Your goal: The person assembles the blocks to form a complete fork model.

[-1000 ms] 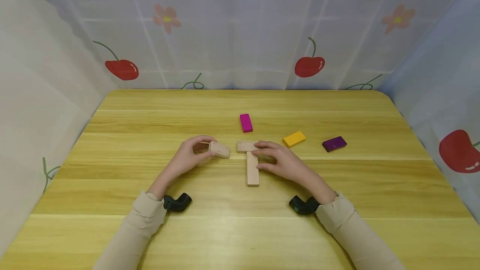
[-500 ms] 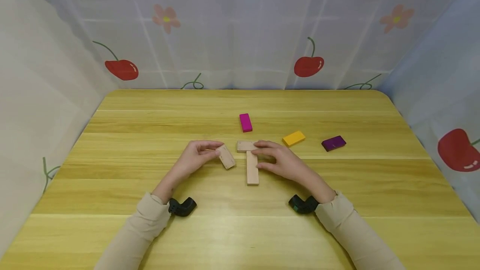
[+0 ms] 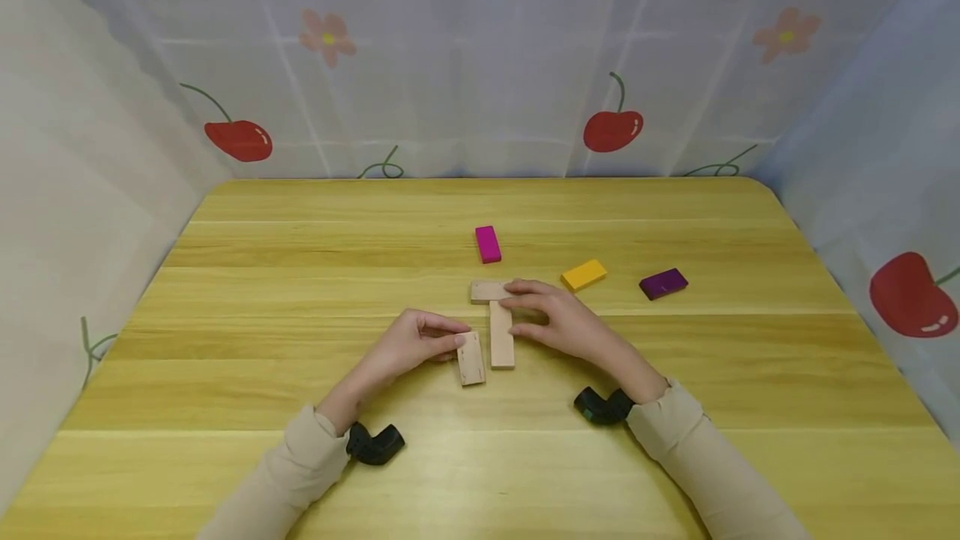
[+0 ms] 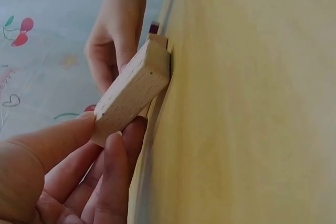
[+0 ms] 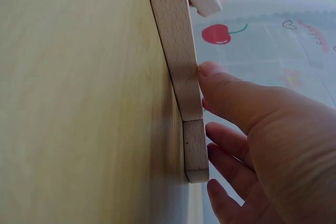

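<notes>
Two bare hands work w/ pale wood blocks on a wood table. L hand pinches a tilted block btwn thumb & fingers by its far left corner; its near end sticks out free. Can't tell if it touches the tabletop. In the head view, a narrow gap runs btwn its R edge & the lengthwise block, which lies flat, far end butted against a crosswise block, roughly a T. R hand, fingers spread & softly bent, rests its tips on both nr the join, thumb at the lengthwise block's R edge; light touch. Beyond the T: pink block; off to the R, yellow block, then purple block, all well short of the far table edge & cherry-print cloth. Wide room L of the L hand & on the near side.
</notes>
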Motion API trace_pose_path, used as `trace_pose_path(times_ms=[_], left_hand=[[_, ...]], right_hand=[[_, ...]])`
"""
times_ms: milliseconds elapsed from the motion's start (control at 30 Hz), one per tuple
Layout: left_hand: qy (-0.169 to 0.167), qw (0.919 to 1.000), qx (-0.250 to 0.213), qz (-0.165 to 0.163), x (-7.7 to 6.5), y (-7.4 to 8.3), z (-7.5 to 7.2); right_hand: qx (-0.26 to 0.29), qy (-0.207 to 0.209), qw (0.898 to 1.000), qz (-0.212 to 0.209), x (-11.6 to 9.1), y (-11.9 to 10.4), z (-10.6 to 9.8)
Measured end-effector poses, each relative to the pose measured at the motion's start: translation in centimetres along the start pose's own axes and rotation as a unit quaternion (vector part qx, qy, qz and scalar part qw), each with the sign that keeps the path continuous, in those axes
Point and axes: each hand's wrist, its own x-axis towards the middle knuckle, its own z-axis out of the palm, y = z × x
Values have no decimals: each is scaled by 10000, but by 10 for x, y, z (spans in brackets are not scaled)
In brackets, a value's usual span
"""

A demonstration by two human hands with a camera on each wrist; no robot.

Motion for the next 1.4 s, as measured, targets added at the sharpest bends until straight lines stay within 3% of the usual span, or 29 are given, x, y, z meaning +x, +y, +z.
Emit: trace_pose_path(times_ms=[100, 267, 533, 967, 1400], left_hand=[[-153, 9999, -22, -31, -3, -2, 4], [-249, 9979, 587, 114, -6, -5, 10], [-294, 9873, 1499, 427, -10, -3, 18], [-318, 9809, 1829, 584, -11, 2, 27], [86, 9757, 2093, 634, -9, 3, 36]], right_hand=[[-22, -4, 10000, 3, 0, 0, 0], [-23, 37, 10000, -61, 1, 0, 0], [7, 37, 10000, -84, 1, 0, 1], [-53, -35, 10000, 13, 0, 0, 1], [-21, -45, 10000, -22, 0, 0, 0]])
